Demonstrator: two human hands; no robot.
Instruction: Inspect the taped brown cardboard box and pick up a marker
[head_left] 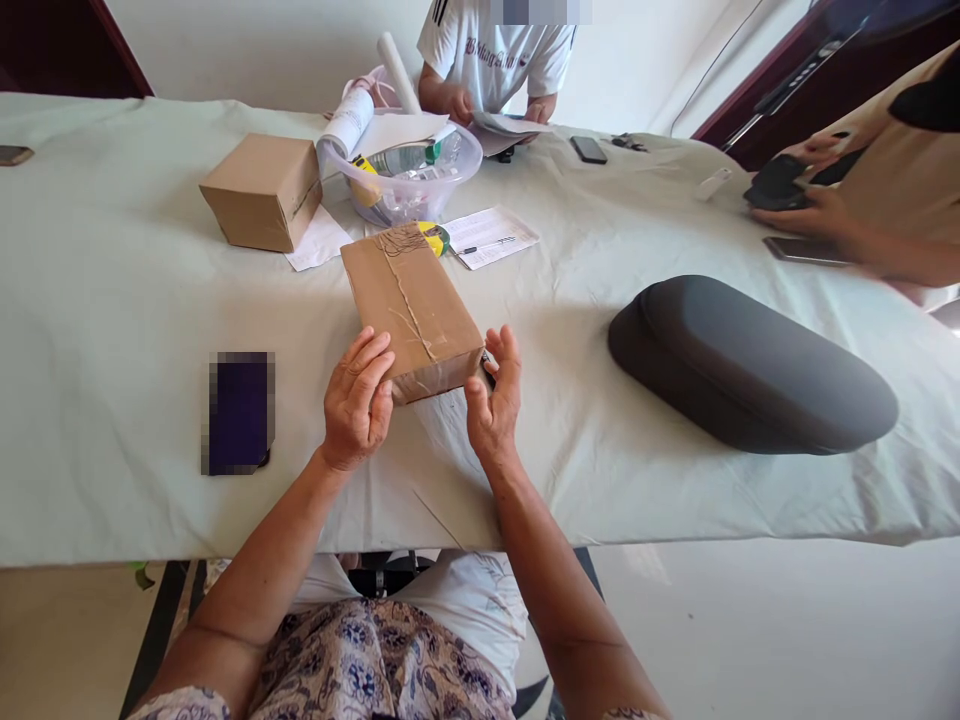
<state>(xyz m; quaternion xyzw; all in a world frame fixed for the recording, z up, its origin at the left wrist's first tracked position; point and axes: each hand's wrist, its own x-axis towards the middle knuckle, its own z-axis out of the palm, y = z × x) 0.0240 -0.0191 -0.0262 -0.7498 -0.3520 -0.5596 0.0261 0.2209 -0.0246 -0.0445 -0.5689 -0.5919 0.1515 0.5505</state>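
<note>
Left hand (357, 400) and right hand (493, 398) flank the parcel (411, 315), perhaps touching corners.

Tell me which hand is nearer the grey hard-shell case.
Right. The right hand is at the brown parcel, short of the case; the left hand is farther, across the parcel.

Long table w/ pale cloth (127, 330) hanging over near edge. Mid-table: taped brown parcel (420, 310) lying flat, printed form (491, 237) just beyond it. Far left of that, cardboard box (261, 192), corner on white sheet (319, 240). See-through plastic bowl (442, 165) behind parcel. Big dark grey padded case (750, 365) on R side. Blurred dark rect. item (238, 412) on L. Phones: one at L edge (15, 155), one far side (588, 150), one R (806, 250). Small white item (712, 183) near far R edge.
</note>
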